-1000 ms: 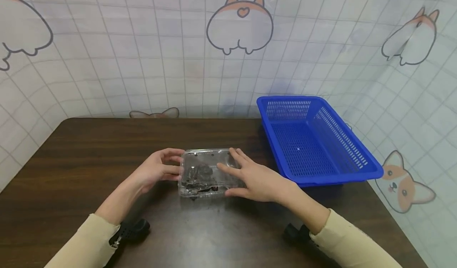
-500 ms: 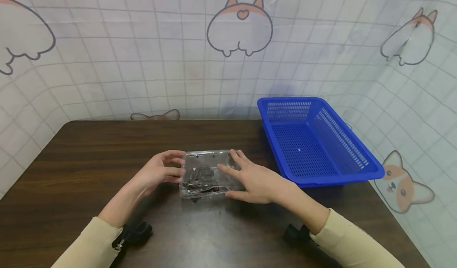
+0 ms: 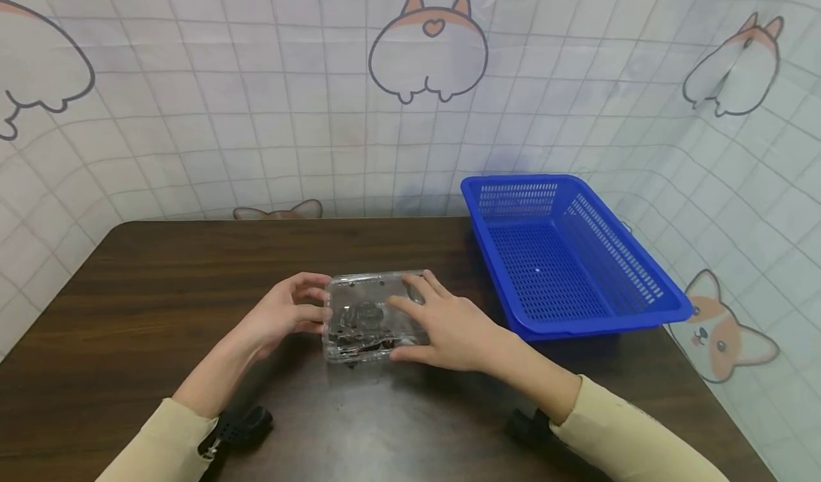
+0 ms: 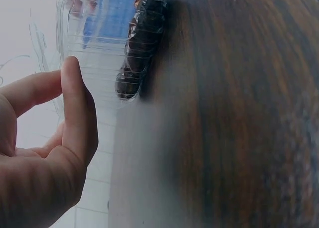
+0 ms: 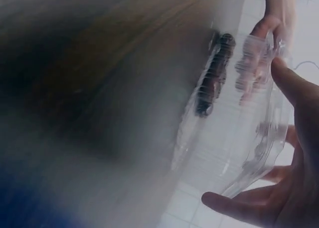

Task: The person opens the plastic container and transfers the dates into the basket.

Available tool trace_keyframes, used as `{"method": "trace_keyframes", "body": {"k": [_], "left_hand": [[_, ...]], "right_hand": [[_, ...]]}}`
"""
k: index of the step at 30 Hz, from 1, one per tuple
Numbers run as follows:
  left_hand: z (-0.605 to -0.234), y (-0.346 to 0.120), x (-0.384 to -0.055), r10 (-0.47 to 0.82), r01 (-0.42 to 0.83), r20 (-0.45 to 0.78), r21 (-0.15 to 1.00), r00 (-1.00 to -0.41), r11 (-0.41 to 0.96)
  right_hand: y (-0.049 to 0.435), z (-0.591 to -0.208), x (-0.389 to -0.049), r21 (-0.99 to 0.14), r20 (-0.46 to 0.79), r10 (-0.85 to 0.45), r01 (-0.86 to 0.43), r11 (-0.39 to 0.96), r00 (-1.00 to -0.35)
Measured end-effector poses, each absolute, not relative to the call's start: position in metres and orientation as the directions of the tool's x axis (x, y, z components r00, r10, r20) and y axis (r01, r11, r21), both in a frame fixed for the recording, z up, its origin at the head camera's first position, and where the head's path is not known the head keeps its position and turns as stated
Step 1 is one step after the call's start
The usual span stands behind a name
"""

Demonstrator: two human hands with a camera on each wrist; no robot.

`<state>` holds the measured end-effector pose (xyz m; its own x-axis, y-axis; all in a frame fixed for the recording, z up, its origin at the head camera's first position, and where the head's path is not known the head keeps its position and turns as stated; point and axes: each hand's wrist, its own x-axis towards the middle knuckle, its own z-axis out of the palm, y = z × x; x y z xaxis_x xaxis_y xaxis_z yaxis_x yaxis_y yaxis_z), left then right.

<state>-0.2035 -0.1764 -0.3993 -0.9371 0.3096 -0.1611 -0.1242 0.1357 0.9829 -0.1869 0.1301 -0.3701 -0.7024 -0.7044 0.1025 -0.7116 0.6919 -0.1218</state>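
Near the middle of the table: a clear plastic box, rectangular and low, thin-walled and shiny, with fine ridges on its sides.
Inside the box: dark contents, brown to black and lumpy, lying low at the bottom; their kind I cannot tell.
Left hand: its fingers are bent, with the tips at the box's left end; whether they grip or only touch, I cannot tell.
Right hand: it grasps the box across its right part, thumb at the near rim, fingers spread over the top.
Cream sleeves: plain cloth, ending behind both wrists.
At the far right corner: a blue basket of perforated plastic, rectangular, with a smooth rim.
Table surface: dark brown wood grain, glossy in front of the box.
Behind the far edge: a white wall cloth, slightly wrinkled, printed with grid lines and cartoon dogs.
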Motion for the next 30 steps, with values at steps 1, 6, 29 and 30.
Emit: {"method": "trace_keyframes", "body": {"k": [1,6,29,30], "left_hand": [[-0.399,-0.176,-0.204,0.311,-0.12,-0.158,0.983,-0.937,0.136],[-0.398,-0.174,-0.204,0.314,-0.116,-0.156,0.983,-0.937,0.141],[-0.398,-0.172,-0.208,0.304,-0.133,-0.166,0.983,-0.938,0.127],[-0.398,-0.172,-0.208,0.304,-0.133,-0.166,0.983,-0.938,0.125]], "right_hand": [[0.129,-0.37,-0.187,-0.117,0.117,-0.697,-0.707,0.697,-0.707],[0.123,-0.368,-0.186,-0.094,0.137,-0.671,-0.684,0.724,-0.729],[0.102,-0.361,-0.186,-0.001,0.055,-0.602,-0.603,0.798,-0.796],[0.102,-0.36,-0.186,0.0,0.048,-0.601,-0.602,0.798,-0.798]]}}
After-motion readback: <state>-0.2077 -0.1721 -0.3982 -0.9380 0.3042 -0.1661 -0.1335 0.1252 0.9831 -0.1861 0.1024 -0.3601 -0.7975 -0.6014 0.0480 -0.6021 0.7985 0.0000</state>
